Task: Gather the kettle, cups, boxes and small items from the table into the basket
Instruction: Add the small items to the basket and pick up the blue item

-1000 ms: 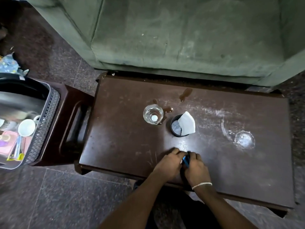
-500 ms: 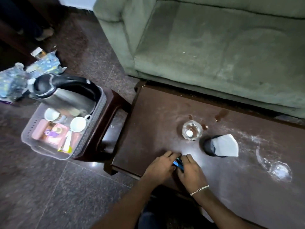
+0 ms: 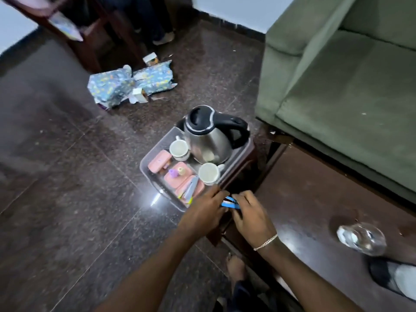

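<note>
Pinched between the left hand point(image 3: 203, 211) and right hand point(image 3: 249, 212), small blue items point(image 3: 230, 203) are held just beside the basket point(image 3: 155, 186).

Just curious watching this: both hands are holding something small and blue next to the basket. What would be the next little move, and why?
Probably carry the blue item slightly forward over the basket and let go. The left hand and right hand pinch it together just short of the basket's near corner, and kettle, cups and pink boxes already sit inside.
</note>
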The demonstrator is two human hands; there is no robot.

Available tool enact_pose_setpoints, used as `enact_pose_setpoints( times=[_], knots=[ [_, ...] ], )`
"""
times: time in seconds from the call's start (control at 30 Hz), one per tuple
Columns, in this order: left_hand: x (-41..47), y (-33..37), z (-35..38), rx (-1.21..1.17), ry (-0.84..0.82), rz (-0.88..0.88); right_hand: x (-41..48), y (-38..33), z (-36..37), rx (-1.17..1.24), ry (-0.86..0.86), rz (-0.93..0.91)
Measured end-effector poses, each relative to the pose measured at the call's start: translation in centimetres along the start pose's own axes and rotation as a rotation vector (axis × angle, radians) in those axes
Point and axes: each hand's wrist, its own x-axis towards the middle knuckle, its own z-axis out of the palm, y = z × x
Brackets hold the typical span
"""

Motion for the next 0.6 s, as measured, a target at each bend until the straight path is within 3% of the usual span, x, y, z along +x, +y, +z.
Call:
enact_pose_setpoints(
  times=[0.23, 0.6],
  knots=[
    [-2.4, -8.7, -6.0, -0.043, 0.123, -0.196, 7.8, -7.4, 3.6, -0.014, -0.101, -0.229],
    [-0.2, -16.4, -9.1, 0.083, 0.289, -0.468, 19.4, -14.2, 8.3, -0.349, -0.256, -0.416]
  ],
)
